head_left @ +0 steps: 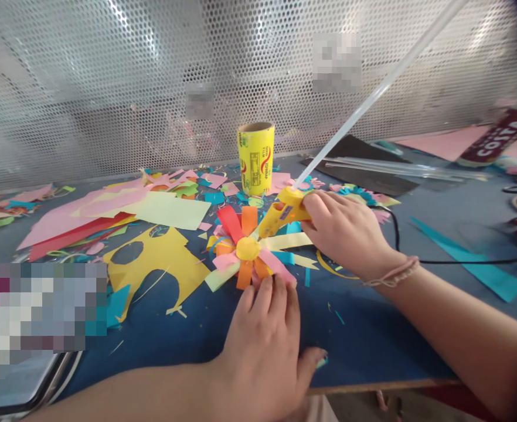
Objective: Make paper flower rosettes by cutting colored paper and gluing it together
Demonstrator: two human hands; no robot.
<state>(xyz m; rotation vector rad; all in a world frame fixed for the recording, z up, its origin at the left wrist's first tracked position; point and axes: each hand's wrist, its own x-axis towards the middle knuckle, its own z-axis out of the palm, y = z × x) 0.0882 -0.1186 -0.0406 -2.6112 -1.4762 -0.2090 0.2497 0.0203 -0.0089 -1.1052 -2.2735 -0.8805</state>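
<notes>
My right hand (344, 225) is wrapped round a yellow hot glue gun (278, 217), its nozzle close to the yellow round centre of a paper flower (248, 248). A long clear glue stick (373, 97) sticks up out of the back of the gun. Strips in red, orange, pink, pale green and blue spread from the flower's centre as petals. My left hand (265, 334) lies palm down, fingers stretched, with its fingertips at the flower's lower pink and orange petals and the thumb out to the right.
A yellow cardboard tube (257, 159) stands behind the flower. Cut yellow paper (170, 264) and stacked coloured sheets (82, 217) lie left. Clear glue sticks (399, 168), a blue strip (469, 258), a black cable (461, 262) and a COSTA cup (500, 133) are right. A perforated metal panel (162, 76) bounds the back.
</notes>
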